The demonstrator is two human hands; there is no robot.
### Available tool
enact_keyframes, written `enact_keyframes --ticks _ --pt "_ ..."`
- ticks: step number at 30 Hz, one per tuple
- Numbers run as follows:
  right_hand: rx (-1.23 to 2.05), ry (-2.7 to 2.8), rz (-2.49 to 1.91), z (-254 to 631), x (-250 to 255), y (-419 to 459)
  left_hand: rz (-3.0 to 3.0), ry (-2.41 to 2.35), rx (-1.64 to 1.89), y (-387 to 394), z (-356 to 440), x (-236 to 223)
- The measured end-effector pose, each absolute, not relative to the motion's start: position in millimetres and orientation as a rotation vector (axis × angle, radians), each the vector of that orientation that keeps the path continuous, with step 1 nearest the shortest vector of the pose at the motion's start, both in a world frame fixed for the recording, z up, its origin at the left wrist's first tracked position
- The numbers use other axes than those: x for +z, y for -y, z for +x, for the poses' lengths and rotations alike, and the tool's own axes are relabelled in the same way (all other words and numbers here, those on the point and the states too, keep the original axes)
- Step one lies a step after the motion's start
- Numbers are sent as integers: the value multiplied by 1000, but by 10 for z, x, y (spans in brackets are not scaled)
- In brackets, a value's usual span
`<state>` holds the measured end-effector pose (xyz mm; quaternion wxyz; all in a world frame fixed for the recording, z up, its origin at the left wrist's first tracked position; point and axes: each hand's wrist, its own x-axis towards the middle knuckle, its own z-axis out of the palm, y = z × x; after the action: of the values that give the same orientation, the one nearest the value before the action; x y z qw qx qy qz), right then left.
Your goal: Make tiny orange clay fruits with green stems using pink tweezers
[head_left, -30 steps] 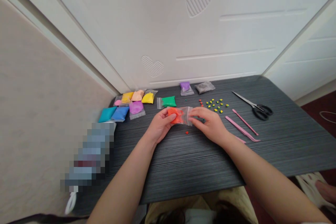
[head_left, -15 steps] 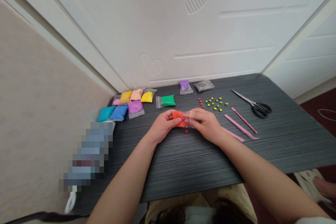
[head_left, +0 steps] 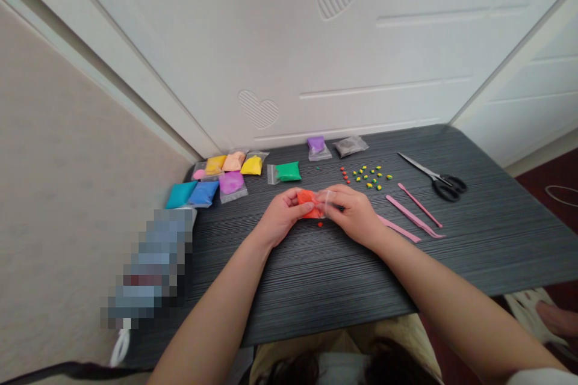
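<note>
Between both hands, the orange bag (head_left: 307,196) seems light, soft and slippery, best pinched by its filled end, where the left hand (head_left: 282,215) is clamped, while the right hand (head_left: 350,210) has fingertips at its clear mouth, their grip unclear.

left hand (head_left: 284,216) is pinching, thumb on top | right hand (head_left: 350,212) is bending inward, fingers curved | forearms (head_left: 241,280) are slanting together
</note>
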<state>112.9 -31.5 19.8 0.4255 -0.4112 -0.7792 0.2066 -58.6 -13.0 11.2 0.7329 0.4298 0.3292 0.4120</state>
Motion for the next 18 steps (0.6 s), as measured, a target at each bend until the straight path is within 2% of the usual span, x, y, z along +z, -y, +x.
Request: enact_keyframes --ticks 5,13,18 --pt "570 1953 -1001 1152 267 324 912 -705 914 86 -654 103" --pt "676 1628 -1100 1311 389 315 850 -740 1099 -103 -998 115" --pt "817 2012 -1139 1331 407 349 807 -749 1132 -122 -1039 111"
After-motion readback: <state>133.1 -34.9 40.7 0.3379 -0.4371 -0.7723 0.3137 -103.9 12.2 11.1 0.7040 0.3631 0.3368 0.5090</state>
